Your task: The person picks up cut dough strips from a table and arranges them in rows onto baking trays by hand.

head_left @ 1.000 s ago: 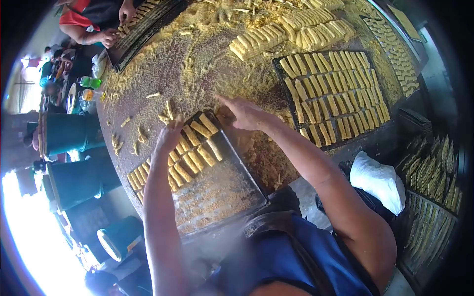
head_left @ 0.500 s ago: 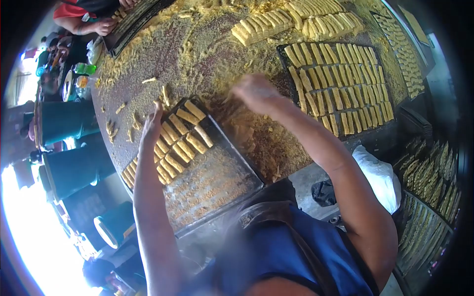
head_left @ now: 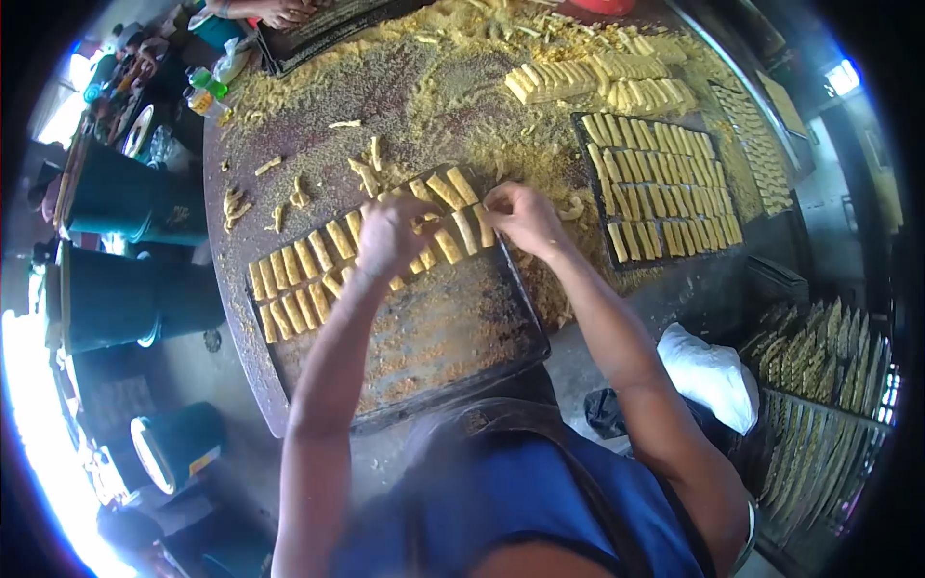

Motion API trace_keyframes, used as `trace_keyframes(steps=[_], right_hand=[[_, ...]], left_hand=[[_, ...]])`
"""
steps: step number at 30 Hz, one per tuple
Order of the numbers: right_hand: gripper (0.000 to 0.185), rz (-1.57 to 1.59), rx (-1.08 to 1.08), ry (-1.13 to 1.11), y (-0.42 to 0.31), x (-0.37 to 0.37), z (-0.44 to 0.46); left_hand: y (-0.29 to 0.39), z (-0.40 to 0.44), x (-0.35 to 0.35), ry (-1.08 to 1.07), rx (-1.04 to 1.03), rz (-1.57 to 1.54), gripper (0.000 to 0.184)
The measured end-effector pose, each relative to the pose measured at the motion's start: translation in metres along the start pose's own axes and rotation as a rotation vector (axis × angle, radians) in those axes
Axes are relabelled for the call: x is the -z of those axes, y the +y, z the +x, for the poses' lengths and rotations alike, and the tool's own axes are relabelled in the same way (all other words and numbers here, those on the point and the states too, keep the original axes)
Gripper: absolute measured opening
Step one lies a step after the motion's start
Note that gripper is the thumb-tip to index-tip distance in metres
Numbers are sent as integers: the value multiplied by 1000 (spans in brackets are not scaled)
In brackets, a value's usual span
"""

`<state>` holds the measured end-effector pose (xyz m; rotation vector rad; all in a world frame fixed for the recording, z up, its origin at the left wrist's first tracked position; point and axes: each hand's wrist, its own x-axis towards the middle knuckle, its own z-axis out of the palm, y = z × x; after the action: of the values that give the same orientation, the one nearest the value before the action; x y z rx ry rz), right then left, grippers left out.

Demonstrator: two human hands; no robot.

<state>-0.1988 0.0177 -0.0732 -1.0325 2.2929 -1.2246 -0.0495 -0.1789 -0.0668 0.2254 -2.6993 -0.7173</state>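
A dark baking tray (head_left: 453,337) lies in front of me, with two rows of pale yellow dough sticks (head_left: 306,256) across its far half and crumbs on its near half. My right hand (head_left: 523,220) is at the tray's right edge, its fingers pinched on a dough stick (head_left: 485,226) at the end of the second row. Over the middle of the rows is my left hand (head_left: 390,231), fingers bent; whether it holds anything is hidden. Loose dough scraps (head_left: 364,176) lie just beyond the tray.
A full tray of sticks (head_left: 665,193) lies to the right, with piled dough sticks (head_left: 554,79) behind it. Another person's hand (head_left: 284,12) is at a far tray (head_left: 332,29). Green bins (head_left: 130,299) stand left; a white bag (head_left: 708,376) and racked trays (head_left: 819,424) are right.
My right hand has come from the crumb-covered table to the end of the second row, where a stick now lies. My left hand has moved from the tray's far edge over the rows. The view has shifted.
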Motion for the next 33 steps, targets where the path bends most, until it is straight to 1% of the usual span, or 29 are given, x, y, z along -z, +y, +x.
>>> trace_keyframes(steps=[2, 3, 4, 6, 7, 8, 9, 10, 11, 12, 13, 14, 16, 17, 18, 19, 20, 21, 22, 23, 24, 25, 26, 29, 31, 32, 33], right_hand=[[21, -187, -82, -42, -4, -13, -2], [16, -224, -29, 55, -2, -20, -2], [16, -314, 92, 140, -9, -23, -2], [18, -373, 13, 167, -28, -26, -10], [19, -401, -82, 156, -49, -29, -12], [19, -432, -179, 23, -67, -30, -20], [19, -575, -128, 4, -66, -37, -18], [20, -710, -79, -19, -65, -45, -18], [20, -706, -70, -25, -62, -49, -14], [24, -720, -108, -31, -63, -52, -8], [28, -733, -150, -50, -64, -53, -6], [28, -726, -141, -76, -62, -51, -4], [37, -652, -184, -282, -68, -45, -3], [42, -799, -47, -226, -59, -48, -3], [43, -752, -173, -298, -78, -41, 0], [44, -707, -311, -378, -94, -35, 0], [42, -582, -246, -314, -77, -36, 0], [37, -404, -130, -215, -59, -36, -4], [28, -271, -139, -137, -47, -38, -5], [20, -409, -146, -110, -46, -37, -2], [16, -397, -135, -132, -36, -37, 2], [13, -422, -27, -79, -29, -41, 4], [12, -470, -8, -90, -21, -38, 1], [10, -360, -214, 33, -78, -29, -24], [13, -304, -200, 67, -96, -28, -43], [15, -281, -186, 80, -97, -28, -52], [17, -238, -158, 100, -83, -32, -56]], left_hand=[[44, -24, 6, -118, 64, 97, 42], [57, -30, 8, -135, 84, 127, 45], [64, -35, 8, -152, 111, 156, 47], [59, -41, 3, -123, 124, 156, 46], [58, -43, 3, -108, 123, 116, 44], [55, -44, -1, -94, 126, 75, 42], [51, -46, -6, 6, 81, 66, 39], [46, -53, -12, 6, 89, 67, 39], [41, -57, -16, 58, 55, 28, 38], [37, -55, -15, 113, 19, -6, 37], [41, -55, -5, 102, 46, 84, 37], [42, -57, 7, 27, 125, 92, 37], [44, -55, 45, -19, 182, 50, 36], [57, -53, 78, -125, 276, -92, 38], [78, -54, 111, -188, 269, -64, 43], [102, -57, 147, -316, 202, -21, 44], [128, -66, 175, -279, 16, 100, 41], [164, -64, 212, -378, 15, 60, 38], [184, -70, 229, -293, -100, 13, 37], [199, -78, 241, -235, -201, -14, 37], [213, -86, 249, -199, -294, -20, 37], [224, -96, 255, -179, -367, -17, 36], [230, -105, 259, -165, -411, -25, 36], [233, -135, 270, -155, -517, -43, 35], [229, -157, 282, -148, -560, -52, 34], [225, -169, 287, -146, -572, -58, 34], [221, -179, 292, -143, -577, -65, 34]])
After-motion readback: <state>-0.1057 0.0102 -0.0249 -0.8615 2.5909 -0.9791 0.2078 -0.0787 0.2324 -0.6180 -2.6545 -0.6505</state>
